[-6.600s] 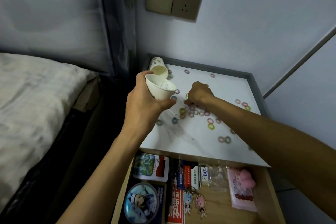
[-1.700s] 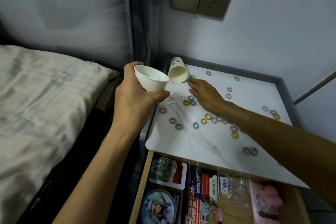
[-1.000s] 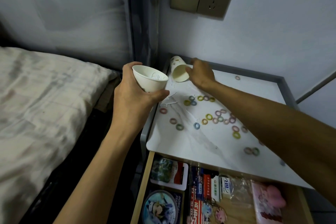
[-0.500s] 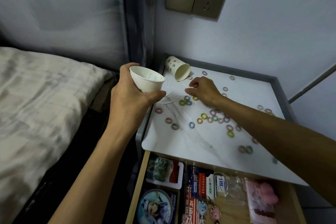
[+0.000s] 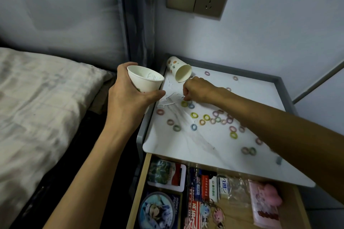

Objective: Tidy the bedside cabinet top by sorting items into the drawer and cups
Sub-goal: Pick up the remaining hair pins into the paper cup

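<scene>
White marble-veined tabletop (image 5: 176, 145) carries scattered coloured hair ties (image 5: 194, 115). Left hand (image 5: 126, 98) grips a tapered paper cup (image 5: 147, 83); right hand (image 5: 195, 89) curls against the tabletop, contents indeterminate.

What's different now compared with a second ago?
The right hand drew back from the tipped cup to the rings beside it, fingers curled; whether they pinch one is hidden. The left hand still holds the white cup; the drawer stays open.

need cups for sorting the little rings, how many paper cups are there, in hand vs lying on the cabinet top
held paper cup, in the left hand: 1
tipped paper cup, on its side on the cabinet top: 1
total: 2
</scene>
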